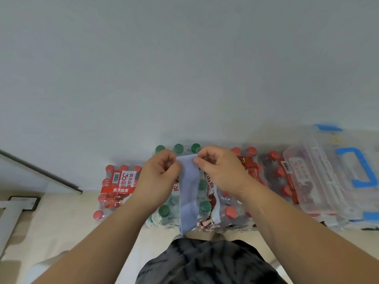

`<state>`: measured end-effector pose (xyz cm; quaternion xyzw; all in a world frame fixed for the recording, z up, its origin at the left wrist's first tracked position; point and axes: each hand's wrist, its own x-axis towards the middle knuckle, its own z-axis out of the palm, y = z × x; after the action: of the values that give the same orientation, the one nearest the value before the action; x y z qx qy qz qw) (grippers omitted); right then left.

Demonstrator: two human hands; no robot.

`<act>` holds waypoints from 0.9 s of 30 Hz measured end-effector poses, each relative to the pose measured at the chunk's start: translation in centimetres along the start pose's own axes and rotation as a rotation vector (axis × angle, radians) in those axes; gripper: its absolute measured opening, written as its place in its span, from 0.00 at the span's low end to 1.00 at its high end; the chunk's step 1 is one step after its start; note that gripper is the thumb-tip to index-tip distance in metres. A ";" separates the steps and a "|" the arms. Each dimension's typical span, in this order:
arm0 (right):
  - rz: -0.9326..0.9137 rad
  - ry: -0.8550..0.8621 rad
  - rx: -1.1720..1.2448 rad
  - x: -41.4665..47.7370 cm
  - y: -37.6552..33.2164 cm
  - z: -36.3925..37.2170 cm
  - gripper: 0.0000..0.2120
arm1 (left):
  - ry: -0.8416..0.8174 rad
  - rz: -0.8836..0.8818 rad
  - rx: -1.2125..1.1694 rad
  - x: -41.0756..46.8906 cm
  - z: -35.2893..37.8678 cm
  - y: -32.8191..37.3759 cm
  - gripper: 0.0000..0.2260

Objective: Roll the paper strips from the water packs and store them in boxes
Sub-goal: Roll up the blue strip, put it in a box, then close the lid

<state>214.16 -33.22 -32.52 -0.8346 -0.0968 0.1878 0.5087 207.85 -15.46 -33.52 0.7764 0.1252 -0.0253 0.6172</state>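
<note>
A pale blue paper strip [189,193] hangs down in front of me. My left hand [159,177] pinches its top left corner and my right hand [219,171] pinches its top right corner. The strip hangs unrolled over a green-capped water pack [180,210] on the floor. A red-capped water pack [118,191] lies to the left, and more red-capped packs [274,177] lie to the right. A second strip, red and white [212,199], lies across the packs just right of the blue one. A clear plastic box with blue handles [336,177] stands at the far right.
The packs stand in a row against a white wall [184,68]. A dark rod [39,171] leans at the left above a grey metal bracket [18,206]. My dark shorts [205,263] fill the bottom centre; beige floor lies on either side.
</note>
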 end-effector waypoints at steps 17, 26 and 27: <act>0.039 0.140 0.381 -10.3 -1.1 -4.3 0.05 | -0.068 0.103 -0.174 -7.1 4.8 6.4 0.13; -0.084 0.129 0.445 -15.5 0.3 -9.0 0.05 | -0.021 0.159 -0.193 -10.5 10.1 8.5 0.09; -0.074 0.126 0.454 -16.0 0.7 -9.4 0.06 | -0.031 0.145 -0.213 -10.9 10.7 8.5 0.08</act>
<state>203.38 -46.82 -25.85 -0.7047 -0.0506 0.1337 0.6950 200.43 -29.34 -25.80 0.7131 0.0610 0.0207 0.6981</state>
